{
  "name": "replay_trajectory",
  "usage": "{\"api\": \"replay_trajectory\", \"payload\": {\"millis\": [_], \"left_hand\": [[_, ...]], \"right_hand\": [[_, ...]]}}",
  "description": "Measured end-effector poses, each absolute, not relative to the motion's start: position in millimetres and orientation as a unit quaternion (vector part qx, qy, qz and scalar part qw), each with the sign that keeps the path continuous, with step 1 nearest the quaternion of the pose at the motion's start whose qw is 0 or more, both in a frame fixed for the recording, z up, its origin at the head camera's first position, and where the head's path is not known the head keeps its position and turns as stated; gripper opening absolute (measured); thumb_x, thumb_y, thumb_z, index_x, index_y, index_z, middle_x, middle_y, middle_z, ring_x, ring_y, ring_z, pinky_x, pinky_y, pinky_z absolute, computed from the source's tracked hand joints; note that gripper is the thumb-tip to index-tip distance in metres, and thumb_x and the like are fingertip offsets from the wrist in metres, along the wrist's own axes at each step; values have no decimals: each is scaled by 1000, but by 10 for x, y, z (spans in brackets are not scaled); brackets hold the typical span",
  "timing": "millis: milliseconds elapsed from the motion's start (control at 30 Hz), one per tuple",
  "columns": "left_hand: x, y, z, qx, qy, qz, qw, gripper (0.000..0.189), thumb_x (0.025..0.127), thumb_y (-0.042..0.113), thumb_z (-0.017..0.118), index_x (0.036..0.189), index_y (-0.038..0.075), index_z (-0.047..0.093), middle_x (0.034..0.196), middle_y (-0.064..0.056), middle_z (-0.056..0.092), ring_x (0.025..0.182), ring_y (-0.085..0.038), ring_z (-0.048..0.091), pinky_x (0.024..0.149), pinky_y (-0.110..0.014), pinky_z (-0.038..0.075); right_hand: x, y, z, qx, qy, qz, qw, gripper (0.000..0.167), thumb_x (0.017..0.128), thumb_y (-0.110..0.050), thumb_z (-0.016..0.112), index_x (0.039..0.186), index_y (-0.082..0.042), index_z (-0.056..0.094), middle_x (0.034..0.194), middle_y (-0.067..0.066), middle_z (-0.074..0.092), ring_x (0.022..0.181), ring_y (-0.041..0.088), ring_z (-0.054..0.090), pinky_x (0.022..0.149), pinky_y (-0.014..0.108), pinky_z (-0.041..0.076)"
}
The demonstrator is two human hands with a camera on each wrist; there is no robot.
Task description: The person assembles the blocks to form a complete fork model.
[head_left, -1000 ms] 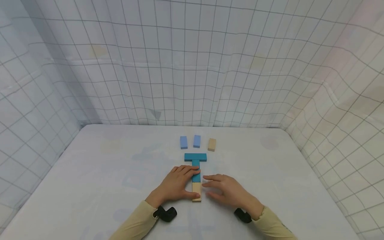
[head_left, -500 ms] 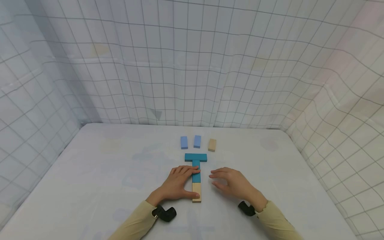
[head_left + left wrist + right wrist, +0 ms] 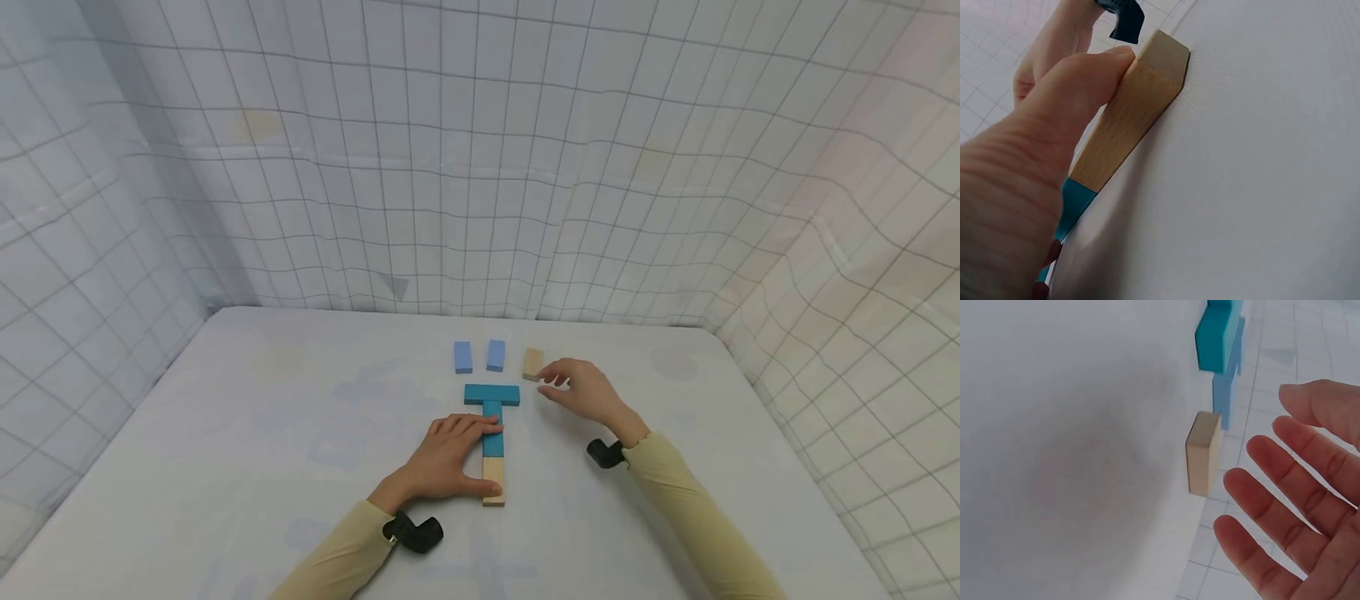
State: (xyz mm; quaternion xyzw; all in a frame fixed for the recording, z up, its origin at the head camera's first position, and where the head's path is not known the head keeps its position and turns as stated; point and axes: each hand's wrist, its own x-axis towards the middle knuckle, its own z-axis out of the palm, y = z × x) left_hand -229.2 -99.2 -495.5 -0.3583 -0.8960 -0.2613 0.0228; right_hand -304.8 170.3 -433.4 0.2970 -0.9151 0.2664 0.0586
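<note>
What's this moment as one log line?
left hand rests on T of blocks; right hand empty near loose wooden block; two light-blue blocks untouched

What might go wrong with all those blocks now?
The right hand is close beside the far wooden block, so it might knock that toward the nearest light blue block.

The left hand touches the teal stem and near wooden block, so a wobble might push them out of line.
</note>
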Motion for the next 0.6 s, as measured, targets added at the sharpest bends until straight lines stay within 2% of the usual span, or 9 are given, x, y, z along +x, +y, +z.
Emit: {"api": "replay_trajectory", "payload": {"millis": [200,433,600], "left_hand": [[-2291,-988,-4950,-359,-896,-261,23,83,76,73,58,142,24,43,145,6,36,130,-19,31,96,-49,27],[-2286,-988,-4954,-360,-896,-261,24,83,77,73,57,142,24,43,145,5,36,129,-20,31,96,-49,27],[-2287,-992,-4940,-358,-897,-260,19,82,77,71,59,142,24,43,145,5,36,130,-20,31,97,-49,27]], "right_hand": [[-3286,1673,-4388,232,-925,300,31,22,89,-21,69,105,-6,71,104,7,66,89,24,60,72,39,49],[-3417,1628,-4447,211,-932,294,20,27,87,-20,70,109,-3,71,125,15,59,117,34,51,95,49,40],[-3472,1624,-4467,221,-929,295,-14,40,84,-17,73,119,1,65,132,17,53,125,36,44,101,49,35]]}}
